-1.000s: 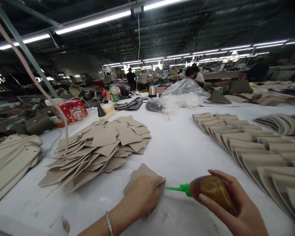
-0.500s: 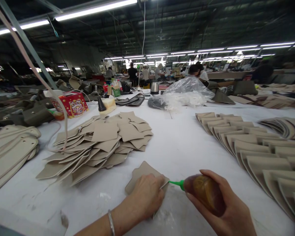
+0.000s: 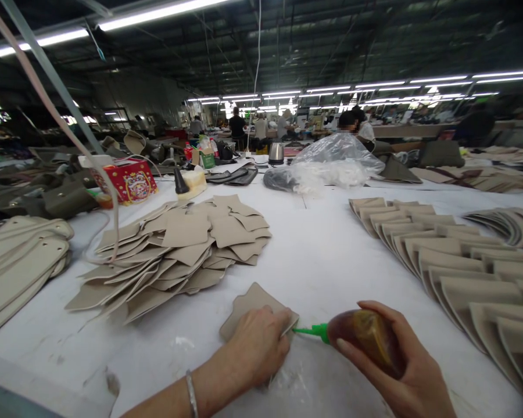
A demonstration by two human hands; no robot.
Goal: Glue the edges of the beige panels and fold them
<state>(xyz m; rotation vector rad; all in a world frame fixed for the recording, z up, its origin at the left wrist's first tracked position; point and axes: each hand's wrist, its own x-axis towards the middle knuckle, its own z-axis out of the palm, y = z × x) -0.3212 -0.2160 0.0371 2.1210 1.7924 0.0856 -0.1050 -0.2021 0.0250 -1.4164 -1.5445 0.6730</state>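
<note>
My left hand (image 3: pixel 261 342) is closed on a beige leather piece (image 3: pixel 239 307) at the front middle of the white table, its fingers over the piece's right side. My right hand (image 3: pixel 409 366) wraps round a glue bottle (image 3: pixel 366 342) with brown contents, lying nearly level. The bottle's green nozzle (image 3: pixel 311 331) points left, its tip at the right edge of the leather piece, close by my left fingers. Part of the piece is hidden under my left hand. Whether glue is coming out cannot be seen.
A loose heap of beige leather pieces (image 3: pixel 187 238) lies left of centre. Overlapping rows of folded pieces (image 3: pixel 453 261) run along the right. Long beige panels (image 3: pixel 17 267) are stacked far left, near a hanging hose (image 3: pixel 108 191). Behind are a red box (image 3: pixel 135 181) and clear plastic (image 3: pixel 331 159).
The nozzle tip has slid slightly down and left along the edge of the leather piece. My left hand keeps its hold, and the view has shifted a little.
</note>
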